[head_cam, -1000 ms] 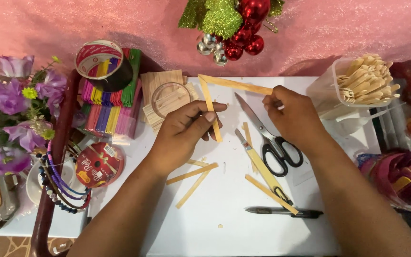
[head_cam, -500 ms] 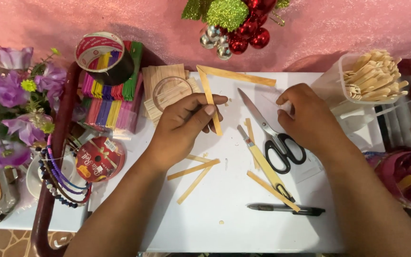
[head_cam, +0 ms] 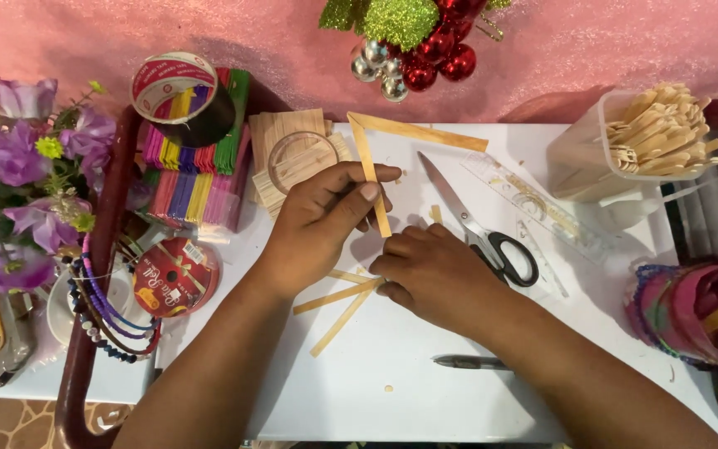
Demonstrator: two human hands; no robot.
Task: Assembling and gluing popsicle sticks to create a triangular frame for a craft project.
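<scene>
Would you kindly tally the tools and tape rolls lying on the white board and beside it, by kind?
Scissors: 1
Clear ruler: 1
Pen: 1
Tape rolls: 2, a large roll on the coloured sticks and a small red roll
Total: 5

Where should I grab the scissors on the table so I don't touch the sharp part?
Take the scissors by the black loop handles, which lie at the lower right end, nearest the ruler. Come from the right side, since the blades point up and to the left, toward the wooden sticks. The right hand rests just left of the handles, so reaching from there would be crowded.
</scene>
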